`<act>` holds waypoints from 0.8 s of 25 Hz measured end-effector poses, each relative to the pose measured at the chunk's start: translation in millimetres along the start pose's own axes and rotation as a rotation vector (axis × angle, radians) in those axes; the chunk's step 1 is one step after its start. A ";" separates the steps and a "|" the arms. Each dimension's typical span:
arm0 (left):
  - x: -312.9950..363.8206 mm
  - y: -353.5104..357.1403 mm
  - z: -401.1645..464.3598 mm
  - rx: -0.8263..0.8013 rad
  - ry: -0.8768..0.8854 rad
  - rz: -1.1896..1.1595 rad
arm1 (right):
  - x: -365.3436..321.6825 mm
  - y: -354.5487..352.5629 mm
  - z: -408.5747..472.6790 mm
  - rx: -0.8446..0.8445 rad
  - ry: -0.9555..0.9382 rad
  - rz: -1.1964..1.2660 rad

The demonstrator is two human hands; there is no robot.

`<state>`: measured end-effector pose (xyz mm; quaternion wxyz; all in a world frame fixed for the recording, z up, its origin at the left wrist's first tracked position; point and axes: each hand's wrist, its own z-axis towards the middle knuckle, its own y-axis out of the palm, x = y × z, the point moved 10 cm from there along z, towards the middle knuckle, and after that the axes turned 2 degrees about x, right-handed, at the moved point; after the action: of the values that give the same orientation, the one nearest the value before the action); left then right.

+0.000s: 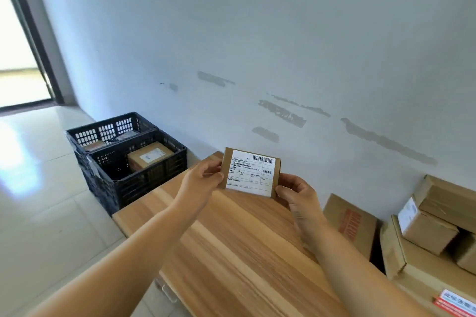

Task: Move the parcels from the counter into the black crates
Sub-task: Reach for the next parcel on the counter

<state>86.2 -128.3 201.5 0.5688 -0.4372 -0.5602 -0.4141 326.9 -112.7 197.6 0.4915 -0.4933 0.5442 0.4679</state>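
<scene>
parcel (251, 174): small, flat, label up, held above desk (244, 252). left hand (203, 179) and right hand (296, 194) pinch its side edges. advice: keep both grips, carry left, lower into near crate (144, 183) beside box (149, 156).

A small flat brown parcel (251, 173) with a white barcode label facing up is held in the air above the far end of the wooden counter (239, 252). More brown parcels (427, 224) are stacked at the counter's right. Two black crates (123, 159) stand on the floor against the wall beyond the counter's left end; the nearer holds a labelled brown box (150, 155).
</scene>
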 end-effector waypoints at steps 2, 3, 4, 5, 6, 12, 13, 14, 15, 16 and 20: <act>-6.4 -61.8 -0.3 0.029 -0.017 -0.026 | 1.7 61.6 -12.7 -0.044 0.003 0.017; -9.5 -91.0 0.4 0.034 -0.021 -0.028 | 2.3 91.8 -18.6 -0.069 0.000 0.027; -12.7 -120.6 0.5 0.042 -0.027 -0.036 | 2.9 121.0 -24.7 -0.098 -0.002 0.028; -18.4 -157.9 -0.7 0.062 -0.043 -0.052 | 6.3 157.4 -31.5 -0.134 0.000 0.016; -24.6 -194.8 -2.4 0.082 -0.061 -0.067 | 12.2 193.0 -37.8 -0.163 0.005 -0.004; -47.7 -366.1 -17.8 0.189 -0.079 -0.087 | 49.8 374.9 -80.2 -0.347 0.018 -0.119; -48.4 -386.2 -18.2 0.200 -0.075 -0.090 | 52.7 398.2 -85.4 -0.380 0.018 -0.139; -49.1 -403.5 -16.6 0.205 -0.072 -0.088 | 54.7 417.7 -87.8 -0.405 0.019 -0.157; -50.5 -419.8 -13.9 0.213 -0.071 -0.086 | 55.4 436.1 -89.0 -0.430 0.019 -0.171; -53.6 -435.2 -9.8 0.226 -0.077 -0.082 | 55.8 452.5 -88.6 -0.450 0.021 -0.183; -69.5 -479.9 10.5 0.263 -0.108 -0.089 | 59.5 506.5 -71.9 -0.507 0.027 -0.221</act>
<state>-379.9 -251.4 148.0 0.5714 -0.3553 -0.6581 -0.3379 -185.0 -150.6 156.3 0.3932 -0.6630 0.3592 0.5262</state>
